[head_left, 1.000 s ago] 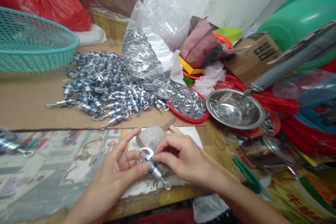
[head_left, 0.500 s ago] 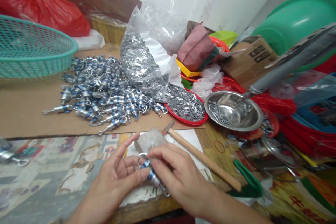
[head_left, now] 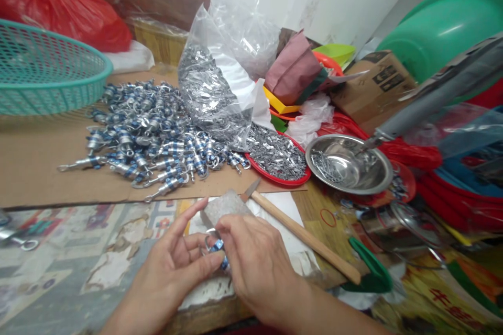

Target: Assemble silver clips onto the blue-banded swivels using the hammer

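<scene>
My left hand point(head_left: 171, 267) is closed, its thumb pinching a small blue-and-silver metal fitting point(head_left: 217, 247) while the index finger sticks out. A curved wire hook or ring shows at the fitting's upper end. My right hand point(head_left: 263, 264) curls over the same fitting from the right and hides its lower end. Just beyond the fingers lies a grey stone block point(head_left: 226, 207). To its right is a tool with a long wooden handle point(head_left: 306, 238) and a pointed metal head point(head_left: 250, 191). A pile of similar fittings point(head_left: 145, 125) rests on cardboard further back.
A red dish of small flat metal pieces point(head_left: 279, 157) stands beside a clear bag point(head_left: 212, 94) of the same. Right of it is a steel bowl point(head_left: 349, 165) with wire pins. A teal basket point(head_left: 51, 73) stands at left; another fitting point(head_left: 15, 235) lies at the left edge.
My right hand has turned and shifted slightly left over the fitting, covering its lower end that showed before. My left hand keeps its hold nearly in place.
</scene>
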A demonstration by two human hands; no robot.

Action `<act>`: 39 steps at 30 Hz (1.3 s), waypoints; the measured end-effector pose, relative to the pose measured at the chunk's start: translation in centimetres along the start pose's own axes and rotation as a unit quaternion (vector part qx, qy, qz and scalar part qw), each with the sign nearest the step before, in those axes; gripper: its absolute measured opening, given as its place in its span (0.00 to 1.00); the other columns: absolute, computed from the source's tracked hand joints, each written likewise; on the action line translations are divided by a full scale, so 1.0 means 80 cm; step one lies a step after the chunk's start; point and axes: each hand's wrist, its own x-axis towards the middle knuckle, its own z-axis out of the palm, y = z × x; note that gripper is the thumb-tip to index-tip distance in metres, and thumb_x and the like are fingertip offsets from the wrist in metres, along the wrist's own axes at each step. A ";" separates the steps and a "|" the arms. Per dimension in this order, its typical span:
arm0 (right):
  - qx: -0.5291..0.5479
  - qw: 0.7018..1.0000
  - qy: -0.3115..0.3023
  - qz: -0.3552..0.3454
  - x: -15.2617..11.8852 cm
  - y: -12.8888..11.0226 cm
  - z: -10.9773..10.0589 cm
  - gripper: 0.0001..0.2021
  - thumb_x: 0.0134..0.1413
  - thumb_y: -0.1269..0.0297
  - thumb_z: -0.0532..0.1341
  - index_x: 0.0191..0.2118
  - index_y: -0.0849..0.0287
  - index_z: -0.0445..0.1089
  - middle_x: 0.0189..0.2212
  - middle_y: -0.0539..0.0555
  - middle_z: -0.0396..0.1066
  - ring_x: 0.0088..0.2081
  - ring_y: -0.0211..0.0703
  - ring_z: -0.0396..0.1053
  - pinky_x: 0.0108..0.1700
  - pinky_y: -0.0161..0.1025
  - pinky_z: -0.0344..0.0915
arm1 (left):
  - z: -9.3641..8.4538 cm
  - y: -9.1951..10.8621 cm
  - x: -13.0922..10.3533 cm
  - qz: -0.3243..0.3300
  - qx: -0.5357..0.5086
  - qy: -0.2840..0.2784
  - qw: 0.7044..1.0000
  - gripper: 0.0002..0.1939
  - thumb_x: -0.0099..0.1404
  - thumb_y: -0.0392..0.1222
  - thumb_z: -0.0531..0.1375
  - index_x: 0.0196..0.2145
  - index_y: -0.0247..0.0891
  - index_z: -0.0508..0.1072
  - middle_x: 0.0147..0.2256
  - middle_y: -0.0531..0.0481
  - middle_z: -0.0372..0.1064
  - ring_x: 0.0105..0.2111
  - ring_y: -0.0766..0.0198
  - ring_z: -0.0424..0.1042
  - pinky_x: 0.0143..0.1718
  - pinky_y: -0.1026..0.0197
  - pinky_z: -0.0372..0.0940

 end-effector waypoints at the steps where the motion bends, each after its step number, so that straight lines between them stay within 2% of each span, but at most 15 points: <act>1: -0.008 1.000 -0.017 0.002 0.001 -0.001 -0.001 0.09 0.60 0.70 0.47 0.39 0.58 0.64 0.27 0.53 0.70 0.28 0.43 0.66 0.30 0.38 0.55 | 0.000 0.000 0.000 -0.003 0.000 0.000 1.000 0.44 0.47 0.40 0.70 0.59 0.46 0.56 0.27 0.55 0.74 0.29 0.64 0.74 0.33 0.66 0.67; 6: 0.000 0.998 -0.059 0.019 0.005 0.002 -0.005 0.09 0.60 0.68 0.49 0.42 0.56 0.64 0.28 0.53 0.71 0.29 0.44 0.68 0.30 0.39 0.58 | 0.002 0.001 -0.002 0.000 0.000 0.015 1.000 0.45 0.46 0.41 0.70 0.59 0.45 0.56 0.26 0.55 0.74 0.30 0.62 0.75 0.34 0.64 0.67; 9: 0.080 0.996 -0.001 0.044 -0.001 0.023 -0.014 0.09 0.62 0.66 0.49 0.45 0.57 0.63 0.28 0.50 0.70 0.28 0.40 0.68 0.31 0.35 0.61 | 0.004 0.002 -0.003 0.000 -0.001 0.020 1.000 0.45 0.46 0.41 0.70 0.59 0.43 0.55 0.27 0.54 0.75 0.30 0.61 0.75 0.35 0.62 0.68; 11: 0.061 0.992 0.052 0.095 -0.009 0.047 -0.024 0.10 0.62 0.65 0.51 0.47 0.58 0.62 0.31 0.51 0.69 0.31 0.39 0.68 0.34 0.35 0.63 | 0.005 0.003 -0.004 -0.004 0.001 0.021 1.000 0.44 0.47 0.41 0.70 0.59 0.44 0.55 0.27 0.55 0.74 0.29 0.62 0.75 0.34 0.63 0.68; 12: 0.021 0.991 0.056 0.122 -0.013 0.061 -0.028 0.12 0.61 0.65 0.52 0.49 0.59 0.62 0.33 0.53 0.68 0.34 0.41 0.68 0.37 0.37 0.63 | 0.005 0.003 -0.004 -0.005 0.000 0.019 1.000 0.44 0.48 0.41 0.69 0.59 0.44 0.55 0.27 0.56 0.73 0.29 0.62 0.75 0.34 0.64 0.68; 15: -0.085 0.980 -0.042 0.174 -0.025 0.097 -0.038 0.13 0.57 0.65 0.57 0.48 0.59 0.66 0.37 0.56 0.68 0.39 0.48 0.68 0.41 0.44 0.63 | 0.004 0.002 -0.003 -0.001 -0.005 0.011 1.000 0.43 0.48 0.40 0.70 0.59 0.45 0.55 0.26 0.58 0.72 0.30 0.63 0.75 0.34 0.65 0.67; 17: -0.082 0.975 -0.087 0.190 -0.033 0.108 -0.041 0.10 0.58 0.65 0.57 0.44 0.59 0.68 0.34 0.55 0.69 0.37 0.47 0.69 0.40 0.43 0.65 | 0.004 0.001 -0.003 0.002 -0.003 0.012 1.000 0.43 0.48 0.40 0.69 0.59 0.46 0.54 0.27 0.57 0.72 0.30 0.63 0.75 0.33 0.65 0.67; 19: -0.055 0.980 -0.050 0.184 -0.041 0.105 -0.047 0.08 0.58 0.65 0.56 0.42 0.59 0.68 0.34 0.54 0.69 0.37 0.45 0.70 0.39 0.41 0.66 | 0.003 0.001 -0.003 0.001 0.001 0.012 1.000 0.43 0.49 0.40 0.69 0.59 0.46 0.54 0.27 0.57 0.73 0.30 0.63 0.75 0.33 0.65 0.67; 22: -0.029 0.992 0.025 0.118 -0.057 0.081 -0.064 0.12 0.58 0.67 0.57 0.48 0.58 0.65 0.41 0.56 0.70 0.42 0.45 0.70 0.43 0.38 0.68 | 0.003 0.002 -0.004 -0.003 0.004 0.012 1.000 0.43 0.49 0.40 0.69 0.59 0.45 0.54 0.27 0.56 0.74 0.29 0.64 0.75 0.33 0.66 0.67; 25: -0.020 1.000 -0.004 0.012 -0.072 0.051 -0.084 0.22 0.58 0.71 0.56 0.58 0.51 0.57 0.45 0.55 0.71 0.46 0.43 0.71 0.43 0.33 0.69 | 0.004 0.003 -0.004 -0.007 0.006 0.013 1.000 0.44 0.48 0.40 0.69 0.59 0.45 0.54 0.27 0.56 0.74 0.28 0.64 0.75 0.32 0.66 0.67; 28: -0.031 0.998 0.000 -0.051 -0.078 0.033 -0.093 0.32 0.56 0.76 0.55 0.64 0.47 0.47 0.45 0.54 0.72 0.43 0.44 0.73 0.38 0.32 0.71 | 0.002 0.002 -0.002 -0.005 0.010 0.001 1.000 0.44 0.50 0.41 0.68 0.60 0.46 0.52 0.26 0.55 0.76 0.29 0.62 0.75 0.34 0.64 0.68; 30: -0.056 0.996 -0.011 -0.061 -0.078 0.031 -0.091 0.35 0.54 0.78 0.52 0.66 0.48 0.44 0.42 0.55 0.74 0.37 0.45 0.75 0.33 0.34 0.72 | 0.000 0.001 -0.001 -0.003 0.018 -0.006 1.000 0.43 0.51 0.41 0.68 0.60 0.46 0.51 0.27 0.55 0.76 0.29 0.62 0.76 0.35 0.64 0.68; 32: -0.071 0.994 -0.052 -0.062 -0.077 0.031 -0.088 0.36 0.52 0.79 0.50 0.66 0.51 0.42 0.39 0.56 0.75 0.33 0.45 0.75 0.30 0.35 0.72 | -0.002 0.001 0.000 -0.008 0.023 -0.010 1.000 0.45 0.51 0.41 0.68 0.61 0.46 0.51 0.28 0.54 0.77 0.30 0.61 0.76 0.35 0.63 0.68; 35: -0.085 0.993 -0.058 -0.062 -0.077 0.029 -0.086 0.38 0.51 0.80 0.49 0.67 0.51 0.39 0.39 0.57 0.74 0.33 0.45 0.75 0.33 0.37 0.73 | -0.001 0.002 -0.001 -0.011 0.024 -0.007 1.000 0.45 0.51 0.41 0.68 0.61 0.47 0.50 0.28 0.54 0.77 0.31 0.60 0.76 0.36 0.62 0.68; 39: -0.062 0.995 -0.074 -0.040 -0.070 0.033 -0.079 0.33 0.53 0.78 0.49 0.64 0.52 0.49 0.38 0.56 0.74 0.33 0.45 0.74 0.31 0.37 0.71 | 0.004 0.002 -0.005 0.007 0.030 0.021 0.999 0.44 0.50 0.41 0.69 0.60 0.48 0.54 0.27 0.56 0.77 0.30 0.62 0.76 0.34 0.65 0.67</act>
